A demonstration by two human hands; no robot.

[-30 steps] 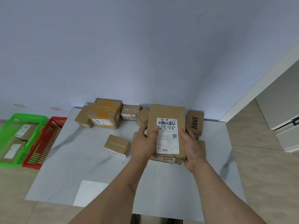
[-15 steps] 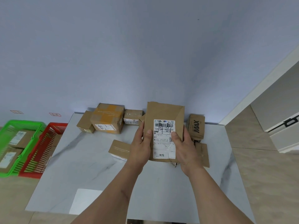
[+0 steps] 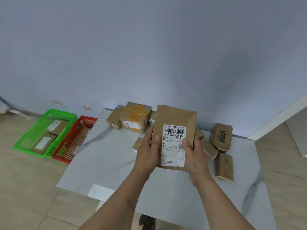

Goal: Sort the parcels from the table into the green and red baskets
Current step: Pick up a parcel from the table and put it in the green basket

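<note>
A flat brown parcel (image 3: 174, 118) with a white shipping label is held upright above the white marble table (image 3: 106, 156). My left hand (image 3: 147, 151) grips its left edge with the thumb on the label. My right hand (image 3: 195, 153) grips the right edge the same way. A green basket (image 3: 41, 120) with two labelled parcels and a red basket (image 3: 66, 146) stand on the floor left of the table. Several more brown parcels lie along the table's back and right side.
A taped box (image 3: 135, 120) and a smaller box (image 3: 113, 120) sit at the table's back edge. A box printed MAX (image 3: 221, 136) and a flat box (image 3: 224, 166) lie at the right. A white cabinet (image 3: 297, 127) stands at far right. The wall is close behind the table.
Both hands have lifted the labelled parcel higher off the table and tipped it more upright. The view has swung to the left, so the baskets sit further into the frame.
</note>
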